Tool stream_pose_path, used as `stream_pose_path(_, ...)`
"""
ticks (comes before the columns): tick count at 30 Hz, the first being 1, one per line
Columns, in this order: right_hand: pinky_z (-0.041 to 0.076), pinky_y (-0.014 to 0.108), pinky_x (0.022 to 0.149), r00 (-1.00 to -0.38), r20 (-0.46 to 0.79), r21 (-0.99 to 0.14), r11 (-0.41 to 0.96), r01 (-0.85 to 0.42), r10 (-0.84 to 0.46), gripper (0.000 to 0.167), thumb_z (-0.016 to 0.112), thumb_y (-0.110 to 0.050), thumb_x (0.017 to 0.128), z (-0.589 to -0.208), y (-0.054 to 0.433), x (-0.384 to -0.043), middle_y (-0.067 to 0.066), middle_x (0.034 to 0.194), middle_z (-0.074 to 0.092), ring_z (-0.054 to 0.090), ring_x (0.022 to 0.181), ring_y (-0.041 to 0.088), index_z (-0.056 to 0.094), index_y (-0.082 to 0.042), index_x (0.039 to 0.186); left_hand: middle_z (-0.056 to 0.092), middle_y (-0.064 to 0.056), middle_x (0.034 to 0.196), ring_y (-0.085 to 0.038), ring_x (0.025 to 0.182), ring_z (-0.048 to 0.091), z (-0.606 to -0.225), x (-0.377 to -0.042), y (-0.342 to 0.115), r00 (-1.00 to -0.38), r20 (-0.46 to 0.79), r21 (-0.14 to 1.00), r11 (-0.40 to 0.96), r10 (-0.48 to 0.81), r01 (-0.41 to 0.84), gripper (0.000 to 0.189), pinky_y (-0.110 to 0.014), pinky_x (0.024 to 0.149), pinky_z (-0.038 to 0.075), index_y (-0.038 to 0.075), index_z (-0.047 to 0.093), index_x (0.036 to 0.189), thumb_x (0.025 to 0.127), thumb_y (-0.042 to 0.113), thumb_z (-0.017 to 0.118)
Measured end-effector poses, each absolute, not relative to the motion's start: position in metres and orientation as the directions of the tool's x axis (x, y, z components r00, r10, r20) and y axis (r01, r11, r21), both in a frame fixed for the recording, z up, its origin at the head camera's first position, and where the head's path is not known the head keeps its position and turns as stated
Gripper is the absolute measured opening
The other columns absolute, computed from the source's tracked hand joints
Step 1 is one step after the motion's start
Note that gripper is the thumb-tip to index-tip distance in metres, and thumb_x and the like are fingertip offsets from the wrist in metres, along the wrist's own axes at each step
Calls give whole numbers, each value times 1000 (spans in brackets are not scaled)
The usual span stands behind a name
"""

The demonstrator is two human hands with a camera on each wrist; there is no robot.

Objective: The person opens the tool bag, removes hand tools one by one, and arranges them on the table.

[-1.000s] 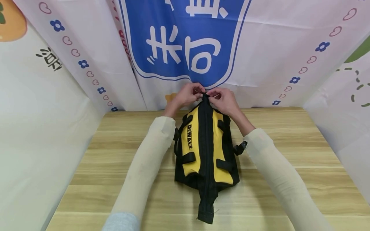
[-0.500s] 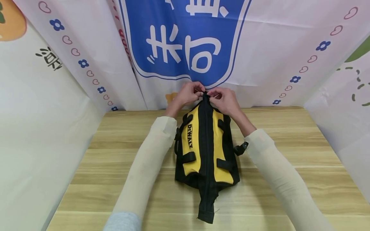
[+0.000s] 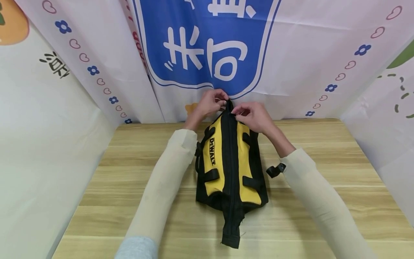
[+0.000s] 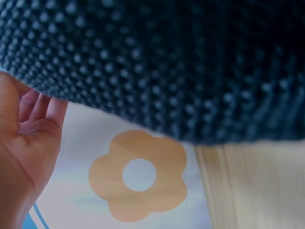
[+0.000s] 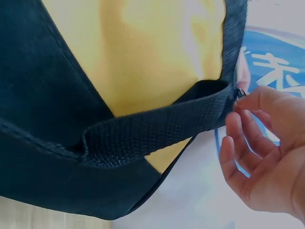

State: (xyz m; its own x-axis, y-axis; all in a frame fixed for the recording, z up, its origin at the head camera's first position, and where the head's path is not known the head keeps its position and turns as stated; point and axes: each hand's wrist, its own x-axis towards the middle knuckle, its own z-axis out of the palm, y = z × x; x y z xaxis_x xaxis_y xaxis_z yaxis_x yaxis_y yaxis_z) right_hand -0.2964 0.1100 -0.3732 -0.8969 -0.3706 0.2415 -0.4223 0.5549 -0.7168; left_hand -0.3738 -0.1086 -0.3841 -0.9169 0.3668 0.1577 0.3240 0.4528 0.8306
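Note:
A black and yellow DEWALT tool bag (image 3: pixel 244 154) lies lengthwise on the table, its dark zipper (image 3: pixel 230 158) running along the top. At the far end, my left hand (image 3: pixel 208 103) pinches the black fabric tab (image 3: pixel 229 105) and lifts it up. Just nearer, my right hand (image 3: pixel 253 116) pinches a small dark zipper pull (image 5: pixel 240 94), seen between thumb and forefinger in the right wrist view. Black webbing fills most of the left wrist view, with my left hand's fingers (image 4: pixel 43 112) reaching behind its edge. A loose black tab (image 3: pixel 231 235) hangs from the bag's near end.
Behind the bag, a white cloth backdrop with a blue sign (image 3: pixel 207 54) stands close to my hands. Webbing handle straps (image 3: pixel 211 175) stick out from the bag's sides. The wooden table (image 3: pixel 136 172) extends to both sides, bounded by white side walls.
My right hand has moved a little toward me along the zipper, away from the left. The left hand stays on the far tab, slightly higher.

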Motion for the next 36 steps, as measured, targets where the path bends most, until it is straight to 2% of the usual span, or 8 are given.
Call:
stream_pose_path(8,55,27,79,-854,207,-728,507,-460,-477,16,68,-5,100,-375,119,-272,11,101,79,67,90,23,81,-7,109,69,-13,109,-25,96,73,-385,-373,-109,-932,140,859,427,334,282,10,-36,83,69,4,69,110,106,0,60)
stream_pose_path(21,53,26,70,-830,184,-717,505,-480,-527,18,69,-3,97,-377,124,-235,3,94,76,64,83,19,81,-12,107,69,-11,109,-22,96,71,-386,-373,-110,-944,120,878,411,308,246,12,-35,83,68,6,68,111,107,0,59)
stream_pose_path(36,59,26,71,-768,161,-766,412,-493,-620,20,72,0,96,-384,134,-195,3,100,79,66,82,16,81,-15,106,68,-10,110,-23,99,71,-385,-370,-111,-946,111,885,402,306,234,10,-37,85,69,6,67,112,107,1,60)
